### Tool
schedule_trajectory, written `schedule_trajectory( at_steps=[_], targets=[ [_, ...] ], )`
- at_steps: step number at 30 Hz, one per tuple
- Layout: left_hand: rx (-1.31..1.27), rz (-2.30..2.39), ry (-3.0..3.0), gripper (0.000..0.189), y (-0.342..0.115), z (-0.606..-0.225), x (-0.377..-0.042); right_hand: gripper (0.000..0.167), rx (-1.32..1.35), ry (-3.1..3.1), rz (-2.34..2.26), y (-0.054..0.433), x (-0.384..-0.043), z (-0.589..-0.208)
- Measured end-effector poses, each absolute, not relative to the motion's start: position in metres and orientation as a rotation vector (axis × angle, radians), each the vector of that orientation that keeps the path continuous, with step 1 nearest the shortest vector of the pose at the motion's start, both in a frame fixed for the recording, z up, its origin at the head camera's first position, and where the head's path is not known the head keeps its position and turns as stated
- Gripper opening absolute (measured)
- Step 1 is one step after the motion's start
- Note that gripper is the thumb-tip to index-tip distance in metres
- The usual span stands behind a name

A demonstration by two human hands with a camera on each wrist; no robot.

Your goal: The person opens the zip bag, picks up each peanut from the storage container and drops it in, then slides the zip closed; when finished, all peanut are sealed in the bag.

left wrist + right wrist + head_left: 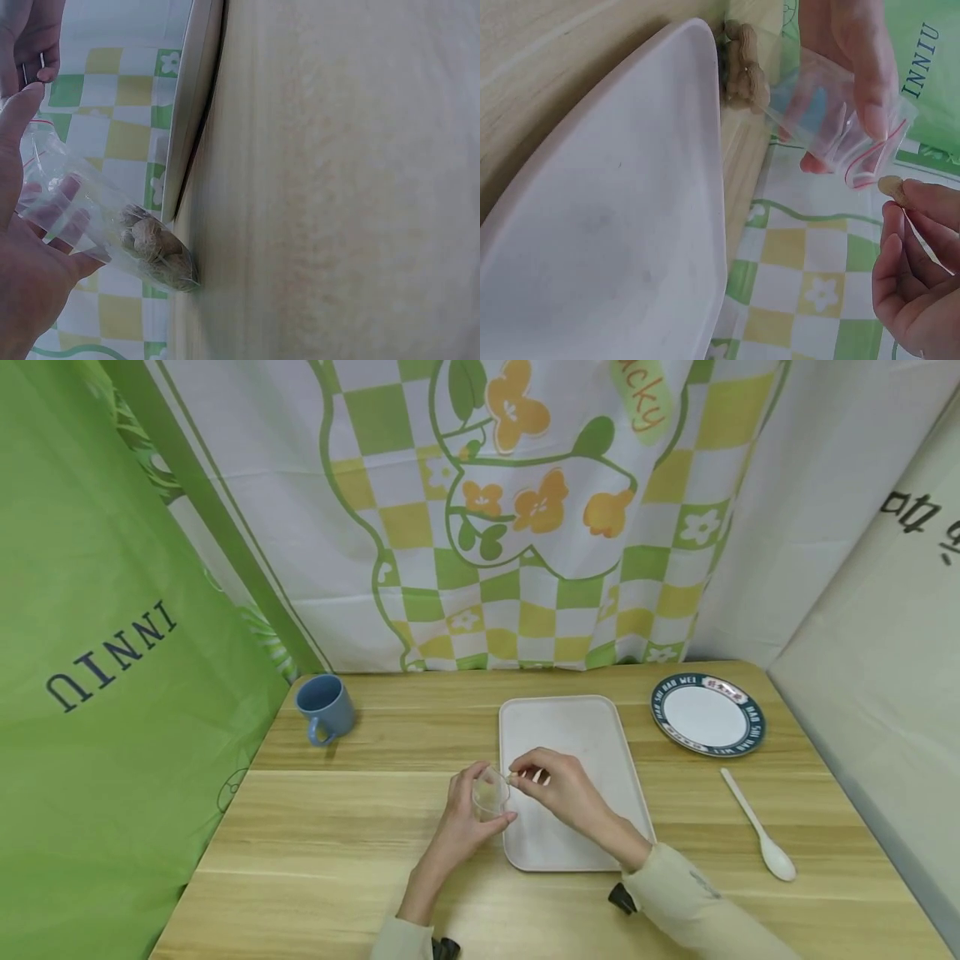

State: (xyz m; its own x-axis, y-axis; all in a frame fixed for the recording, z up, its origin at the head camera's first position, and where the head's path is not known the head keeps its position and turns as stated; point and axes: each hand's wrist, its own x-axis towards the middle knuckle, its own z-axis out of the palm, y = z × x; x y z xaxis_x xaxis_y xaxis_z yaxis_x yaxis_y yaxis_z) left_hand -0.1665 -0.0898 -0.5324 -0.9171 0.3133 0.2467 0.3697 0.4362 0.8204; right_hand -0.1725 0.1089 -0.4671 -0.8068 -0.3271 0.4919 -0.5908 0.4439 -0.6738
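My left hand grips a clear zip bag with a red seal line, its fingers and thumb around the mouth, which stands open. Several unshelled peanuts lie bunched at the bottom of the bag, close over the wood in the left wrist view. Right at the bag's mouth, my right hand pinches a single peanut between thumb and fingertips. Below the right hand lies a pale rectangular tray, with the bag beside its left edge.
A blue mug stands at the table's back left. At the back right is a plate with a dark patterned rim, and a white spoon lies in front of it. Fabric curtains hang behind the wooden table.
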Motion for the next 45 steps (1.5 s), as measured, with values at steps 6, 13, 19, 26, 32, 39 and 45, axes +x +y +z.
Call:
schedule_trajectory(
  at_steps=[6, 13, 19, 26, 32, 39, 45],
  targets=[
    [-0.631, -1.503, -2.598, 0.078, -0.090, -0.533, -0.167, 0.013, 0.857, -2.435, 1.233, 0.100, -0.171, -0.470],
    [-0.647, -1.494, -2.591, 0.077, -0.090, -0.534, -0.167, 0.016, 0.895, -2.452, 1.214, 0.095, -0.173, -0.479],
    [-0.637, -1.516, -2.601, 0.078, -0.090, -0.534, -0.166, 0.019, 0.936, -2.430, 1.169, 0.093, -0.173, -0.480],
    [-0.627, -1.510, -2.613, 0.079, -0.090, -0.533, -0.167, 0.014, 0.910, -2.446, 1.168, 0.094, -0.170, -0.476],
    [-0.649, -1.479, -2.599, 0.078, -0.091, -0.532, -0.167, 0.004, 0.804, -2.469, 1.147, 0.095, -0.165, -0.475],
    [-0.635, -1.408, -2.570, 0.080, -0.093, -0.531, -0.166, 0.011, 0.785, -2.557, 1.089, 0.092, -0.158, -0.473],
    [-0.628, -1.356, -2.512, 0.084, -0.095, -0.531, -0.165, 0.015, 0.803, -2.579, 1.127, 0.086, -0.152, -0.471]
  ],
)
